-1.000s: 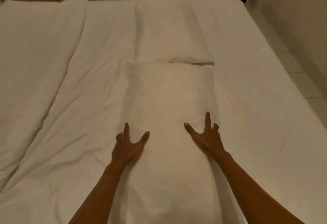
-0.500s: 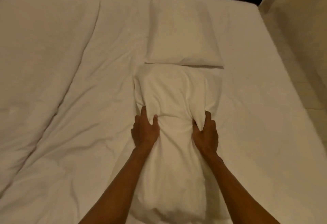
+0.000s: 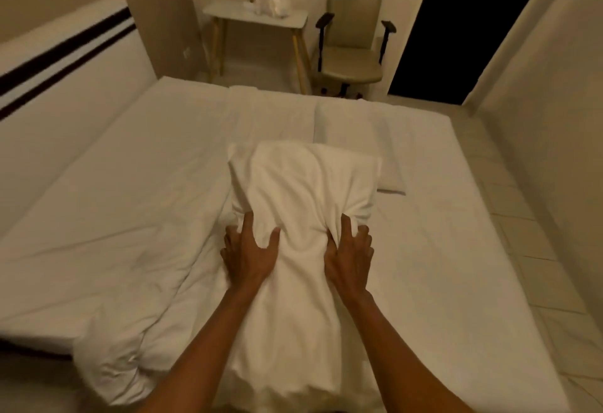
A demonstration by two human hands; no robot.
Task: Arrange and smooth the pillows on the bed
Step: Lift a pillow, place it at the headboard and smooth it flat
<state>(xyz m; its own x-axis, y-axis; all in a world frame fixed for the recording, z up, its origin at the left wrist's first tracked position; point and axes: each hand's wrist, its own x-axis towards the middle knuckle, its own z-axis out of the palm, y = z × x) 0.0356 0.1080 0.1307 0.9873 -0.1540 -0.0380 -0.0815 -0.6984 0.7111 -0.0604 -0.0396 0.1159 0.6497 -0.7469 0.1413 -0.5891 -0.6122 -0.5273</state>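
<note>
A white pillow (image 3: 303,191) is lifted off the bed in front of me, its far end raised and its cover bunched at the middle. My left hand (image 3: 249,251) grips its left side and my right hand (image 3: 349,254) grips its right side, fingers dug into the fabric. Behind it a second white pillow (image 3: 359,129) lies flat on the white bed (image 3: 456,249), partly hidden by the held one.
A rumpled white duvet (image 3: 114,282) covers the bed's left half. The headboard (image 3: 65,63) with dark stripes stands at the left. Beyond the bed are a small white table (image 3: 257,18), an armchair (image 3: 354,60) and a dark doorway (image 3: 456,21). Tiled floor (image 3: 538,249) runs along the right.
Both hands went from flat and spread on the pillow to gripping its sides, then lifted its far end up. My view has tilted up toward the room.
</note>
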